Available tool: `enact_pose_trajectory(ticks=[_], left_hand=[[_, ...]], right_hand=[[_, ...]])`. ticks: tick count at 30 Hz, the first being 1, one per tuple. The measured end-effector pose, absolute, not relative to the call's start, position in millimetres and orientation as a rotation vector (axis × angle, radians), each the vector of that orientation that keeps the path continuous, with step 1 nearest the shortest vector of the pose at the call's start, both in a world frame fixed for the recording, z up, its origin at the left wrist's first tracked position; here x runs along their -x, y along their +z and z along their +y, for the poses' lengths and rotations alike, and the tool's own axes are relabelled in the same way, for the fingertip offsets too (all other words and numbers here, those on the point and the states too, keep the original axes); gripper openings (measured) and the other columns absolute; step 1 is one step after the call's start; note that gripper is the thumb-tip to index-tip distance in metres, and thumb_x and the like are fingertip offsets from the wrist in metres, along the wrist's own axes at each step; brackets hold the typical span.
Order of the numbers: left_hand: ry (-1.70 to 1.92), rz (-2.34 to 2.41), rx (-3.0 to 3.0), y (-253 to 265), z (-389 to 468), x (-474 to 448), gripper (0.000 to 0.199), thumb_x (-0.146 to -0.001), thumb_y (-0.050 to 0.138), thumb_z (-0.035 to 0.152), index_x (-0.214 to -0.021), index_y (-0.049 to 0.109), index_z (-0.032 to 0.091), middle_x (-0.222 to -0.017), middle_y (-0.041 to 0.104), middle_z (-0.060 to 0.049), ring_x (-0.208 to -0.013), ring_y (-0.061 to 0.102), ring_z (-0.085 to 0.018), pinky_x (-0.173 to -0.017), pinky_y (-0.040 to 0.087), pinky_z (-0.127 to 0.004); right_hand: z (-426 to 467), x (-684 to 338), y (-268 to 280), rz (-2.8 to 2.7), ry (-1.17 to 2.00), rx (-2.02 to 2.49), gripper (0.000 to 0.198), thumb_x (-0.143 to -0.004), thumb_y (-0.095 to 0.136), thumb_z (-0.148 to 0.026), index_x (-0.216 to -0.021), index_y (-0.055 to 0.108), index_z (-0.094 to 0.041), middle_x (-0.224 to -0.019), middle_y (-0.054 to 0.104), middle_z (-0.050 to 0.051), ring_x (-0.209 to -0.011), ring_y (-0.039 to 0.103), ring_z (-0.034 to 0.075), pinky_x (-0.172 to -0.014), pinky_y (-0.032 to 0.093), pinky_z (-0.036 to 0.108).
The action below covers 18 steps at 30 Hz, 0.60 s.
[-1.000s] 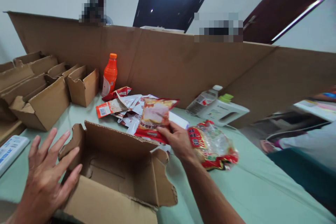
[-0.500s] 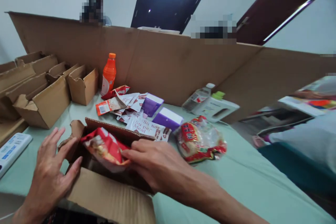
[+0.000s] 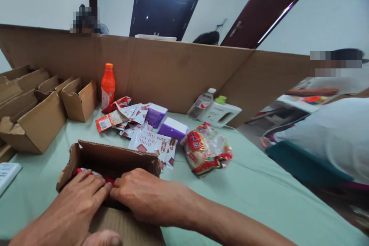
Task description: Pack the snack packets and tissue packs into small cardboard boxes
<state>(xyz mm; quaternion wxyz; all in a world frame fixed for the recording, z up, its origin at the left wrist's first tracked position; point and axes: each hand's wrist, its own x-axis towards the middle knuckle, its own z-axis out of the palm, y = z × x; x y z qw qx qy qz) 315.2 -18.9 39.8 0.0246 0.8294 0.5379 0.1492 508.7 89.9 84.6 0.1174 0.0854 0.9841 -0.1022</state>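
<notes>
1. Pale wall [image 3: 118, 4] and dark door [image 3: 165, 11], beyond a long cardboard screen [image 3: 173, 73].
2. Green tablecloth [image 3: 253, 188], lightly creased.
3. Open cardboard box [image 3: 115, 154] standing on it.
4. Left hand [image 3: 82, 196], curled right hand [image 3: 141, 196], fingertips hidden; whether they're gripping, I can't tell.
5. Red packet [image 3: 78, 170], inside the box, mostly covered.

Inside the open cardboard box [image 3: 115, 155], a red packet [image 3: 77, 171] is mostly covered by the left hand [image 3: 75, 200] and right hand [image 3: 141, 194], whose fingertips I can't see. The box's near end runs out of view. Left of the box, a white device [image 3: 8, 175] is cut off. Behind the box, a cardboard partition [image 3: 173, 73] hides two people below their heads. Far right of the box, a white shirt [image 3: 325, 138] is cut off; the bright items [image 3: 313, 99] beyond are too small to name.
</notes>
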Motion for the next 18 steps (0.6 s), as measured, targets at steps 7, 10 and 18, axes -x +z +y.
enact_pose_trajectory(ticks=[7, 10, 18], left_hand=[[0.298, 1.598, -2.493, 35.5, -14.4, -310.7, 0.079, -0.079, 0.067, 0.074, -0.142, 0.060, 0.028, -0.144, 0.061, -0.015, -0.134, 0.054, -0.047, -0.102, 0.052, -0.066], [0.400, 1.566, -2.541, 13.3, -14.3, -301.1, 0.089, -0.072, 0.073, 0.074, -0.148, 0.053, 0.033, -0.149, 0.057, -0.013, -0.138, 0.049, -0.047, -0.108, 0.045, -0.068], [0.355, 1.401, -2.646, 3.5, -14.8, -288.4, 0.099, -0.075, 0.068, 0.075, -0.159, 0.033, 0.037, -0.150, 0.057, -0.008, -0.137, 0.052, -0.043, -0.117, 0.038, -0.063]], right_hand=[[155.1, -583.3, 77.4, 3.342, -0.759, -1.368, 0.030, -0.101, 0.047, -0.028, -0.110, 0.074, -0.019, -0.099, 0.078, 0.006, -0.089, 0.072, 0.018, -0.079, 0.054, 0.029], [208.3, -599.1, 41.6, 2.906, -0.588, -1.802, 0.028, -0.094, 0.054, -0.025, -0.115, 0.072, -0.019, -0.113, 0.077, 0.008, -0.102, 0.070, 0.021, -0.090, 0.052, 0.033], [251.4, -592.4, -34.9, 2.623, -0.598, -1.874, 0.032, -0.071, 0.074, -0.022, -0.102, 0.071, -0.015, -0.107, 0.075, 0.016, -0.105, 0.066, 0.033, -0.090, 0.047, 0.042]])
